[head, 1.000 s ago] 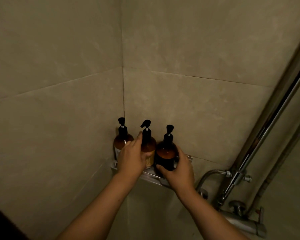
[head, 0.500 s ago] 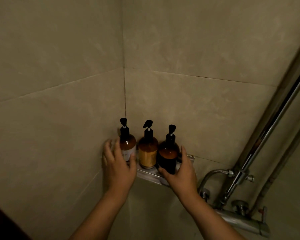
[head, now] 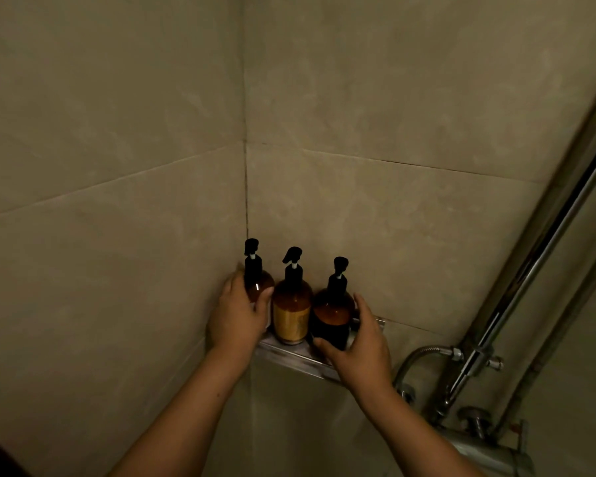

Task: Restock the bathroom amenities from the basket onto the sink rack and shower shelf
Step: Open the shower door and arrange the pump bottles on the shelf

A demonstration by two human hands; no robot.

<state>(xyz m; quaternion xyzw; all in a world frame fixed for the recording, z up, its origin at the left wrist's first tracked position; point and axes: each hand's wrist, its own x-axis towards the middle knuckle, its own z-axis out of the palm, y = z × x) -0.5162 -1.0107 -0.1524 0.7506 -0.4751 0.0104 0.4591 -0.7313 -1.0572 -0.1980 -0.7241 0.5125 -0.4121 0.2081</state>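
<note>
Three amber pump bottles with black pump heads stand in a row on the metal corner shower shelf point(head: 291, 356). My left hand point(head: 236, 316) grips the left bottle point(head: 257, 284), fingers behind it and thumb in front. The middle bottle point(head: 291, 309) with a gold label stands untouched between my hands. My right hand point(head: 362, 342) holds the right bottle point(head: 331, 313), thumb at its base in front and fingers along its right side. The basket and sink rack are out of view.
Beige tiled walls meet in the corner behind the shelf. A chrome shower riser pipe point(head: 544, 259) runs up the right side, with a hose point(head: 418, 356) and the mixer valve point(head: 486, 449) at the lower right.
My left hand moved off the middle bottle to the left bottle and closed round it. My right hand stays on the right bottle. The view shifted slightly.
</note>
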